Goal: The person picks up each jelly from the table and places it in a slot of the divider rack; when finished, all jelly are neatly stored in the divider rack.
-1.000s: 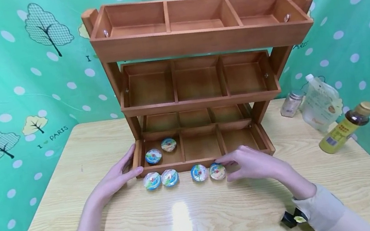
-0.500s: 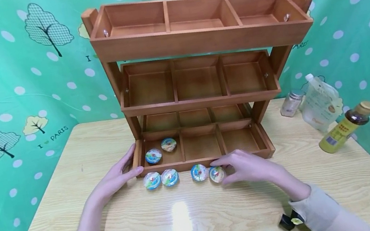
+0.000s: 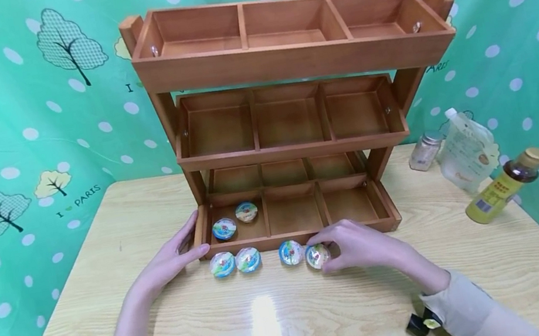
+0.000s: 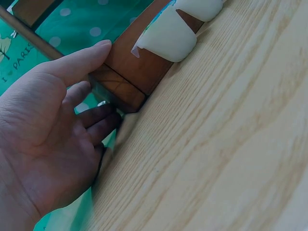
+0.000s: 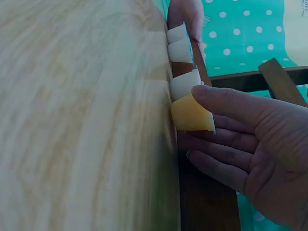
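My right hand (image 3: 354,243) pinches a small yellow jelly cup (image 5: 192,113) with a foil lid, at the right end of a row of cups on the table. Its thumb lies on the near side of the cup, with the fingers behind. Left of it in the row stand a white cup (image 3: 291,252) and, past a gap, two more cups (image 3: 248,259). With thumb in front and fingers round the side, my left hand (image 3: 169,259) grips the left front corner of the three-tier wooden rack (image 3: 302,237). Two lidded cups (image 3: 224,229) sit in the bottom tier's left compartment.
At the right of the table stand a glass shaker jar (image 3: 425,151), a clear spouted pouch (image 3: 467,150) and a yellow-labelled bottle (image 3: 498,192). The rack's upper tiers (image 3: 294,60) overhang the bottom one. A green dotted cloth (image 3: 34,171) hangs behind and beside the table.
My right hand has moved slightly left and its thumb has come onto the near side of the end cup, which has shifted a little toward me. The left hand stays put.
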{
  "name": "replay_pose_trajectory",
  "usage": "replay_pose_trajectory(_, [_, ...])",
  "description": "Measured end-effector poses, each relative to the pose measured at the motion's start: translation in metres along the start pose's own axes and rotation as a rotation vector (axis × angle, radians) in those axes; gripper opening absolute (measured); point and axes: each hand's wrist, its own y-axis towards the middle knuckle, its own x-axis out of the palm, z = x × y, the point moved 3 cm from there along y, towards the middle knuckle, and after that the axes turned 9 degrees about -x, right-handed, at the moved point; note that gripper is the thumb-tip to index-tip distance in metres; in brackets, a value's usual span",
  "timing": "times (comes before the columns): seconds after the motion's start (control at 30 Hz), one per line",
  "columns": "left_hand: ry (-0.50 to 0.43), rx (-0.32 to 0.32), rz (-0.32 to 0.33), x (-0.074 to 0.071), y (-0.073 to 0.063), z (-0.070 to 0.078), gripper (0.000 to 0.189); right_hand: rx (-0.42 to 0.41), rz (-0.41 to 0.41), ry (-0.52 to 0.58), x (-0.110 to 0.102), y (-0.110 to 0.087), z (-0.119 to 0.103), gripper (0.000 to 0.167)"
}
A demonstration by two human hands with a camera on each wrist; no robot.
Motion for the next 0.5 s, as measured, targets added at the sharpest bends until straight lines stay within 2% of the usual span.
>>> replay_pose_trajectory(0.17, [0.012, 0.0, -0.006, 0.003, 0.002, 0.001, 0.085, 0.014, 0.028, 0.133, -0.01, -0.006, 0.003, 0.047])
replay_pose_trajectory(0.27, [0.006, 0.001, -0.008, 0.003, 0.002, 0.002, 0.085, -0.01, 0.062, 0.196, -0.024, -0.007, 0.005, 0.045])
replay_pose_trajectory(0.4, [-0.011, -0.01, -0.007, 0.001, 0.001, 0.001, 0.085, -0.044, 0.101, 0.265, -0.04, -0.002, 0.009, 0.044])
replay_pose_trajectory(0.5, [-0.005, -0.018, -0.009, 0.001, 0.001, 0.001, 0.085, -0.038, 0.124, 0.288, -0.048, 0.004, 0.015, 0.047])
